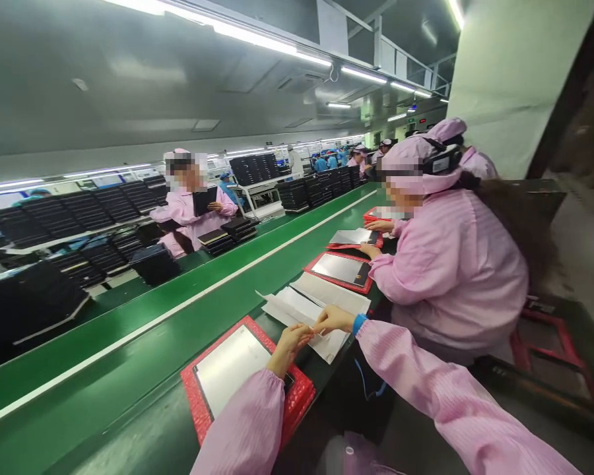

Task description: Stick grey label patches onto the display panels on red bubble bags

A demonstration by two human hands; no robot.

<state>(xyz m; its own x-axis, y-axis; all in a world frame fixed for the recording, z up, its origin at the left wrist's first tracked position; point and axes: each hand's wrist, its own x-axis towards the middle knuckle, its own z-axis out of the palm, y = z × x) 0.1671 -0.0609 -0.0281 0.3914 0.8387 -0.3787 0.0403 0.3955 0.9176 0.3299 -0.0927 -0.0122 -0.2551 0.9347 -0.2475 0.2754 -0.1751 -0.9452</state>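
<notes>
My left hand (288,346) and my right hand (334,319) meet fingertip to fingertip, both pinched closed. They are over the near edge of loose white paper sheets (299,311); what lies between the fingertips is too small to make out. A blue wrist strap (360,324) circles my right wrist. Under and beside my left forearm lies a flat panel with a silvery face (232,359) and dark border. It rests on red bubble-wrap padding (193,396), partly hidden by my sleeve.
A green conveyor belt (168,349) with a white line runs past the bench. To my right a co-worker in pink (455,270) handles a panel (354,237); another panel on red padding (341,269) lies between us. Across the belt stand stacks of black panels (228,236) and another worker.
</notes>
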